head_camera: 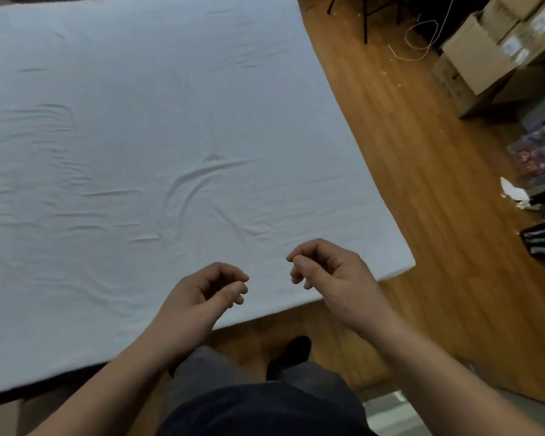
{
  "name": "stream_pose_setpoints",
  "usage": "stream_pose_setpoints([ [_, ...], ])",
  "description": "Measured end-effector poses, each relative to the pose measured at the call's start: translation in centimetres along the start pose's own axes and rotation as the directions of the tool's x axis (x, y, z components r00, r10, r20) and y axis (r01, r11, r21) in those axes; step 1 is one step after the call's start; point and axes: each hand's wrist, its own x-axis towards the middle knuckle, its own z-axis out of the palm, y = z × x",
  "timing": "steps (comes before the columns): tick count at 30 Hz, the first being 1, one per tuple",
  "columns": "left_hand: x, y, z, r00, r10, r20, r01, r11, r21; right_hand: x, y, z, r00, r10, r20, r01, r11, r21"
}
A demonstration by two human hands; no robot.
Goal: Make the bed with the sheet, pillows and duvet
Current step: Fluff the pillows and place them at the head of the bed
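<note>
Hovering at lower centre, my left hand (206,289) and right hand (326,269) have loosely curled fingers, holding nothing. Beyond them the white sheet (145,146) lies spread and wrinkled over the bed, filling the frame's left.

The person is wearing a dark navy top (265,410) that is filling the bottom centre of the view, and grey trousers (208,369) are showing just beyond it. A dark shoe (291,352) is peeking out past the trouser legs. Both forearms are showing bare from the frame's lower edge up to the wrists, with no sleeve, watch or ring appearing on the left hand (208,291) or the right hand (328,272).
</note>
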Motion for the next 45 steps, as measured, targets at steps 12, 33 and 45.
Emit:
stream_pose_setpoints([
  [12,14.5,9.5,15.4,0.997,-0.037,0.071,0.040,0.998,-0.045,6.3,4.2,-20.7,0.998,0.065,0.006,-0.065,0.996,-0.061],
  [33,32.4,25.6,45.9,0.947,-0.237,-0.216,0.218,0.970,-0.108,16.5,14.2,-64.5,0.964,0.160,0.211,-0.113,0.970,-0.217],
  [45,42.4,32.7,57.2,0.940,-0.292,-0.174,0.264,0.950,-0.164,27.2,17.3,-78.5,0.938,0.192,0.288,-0.114,0.957,-0.267],
])
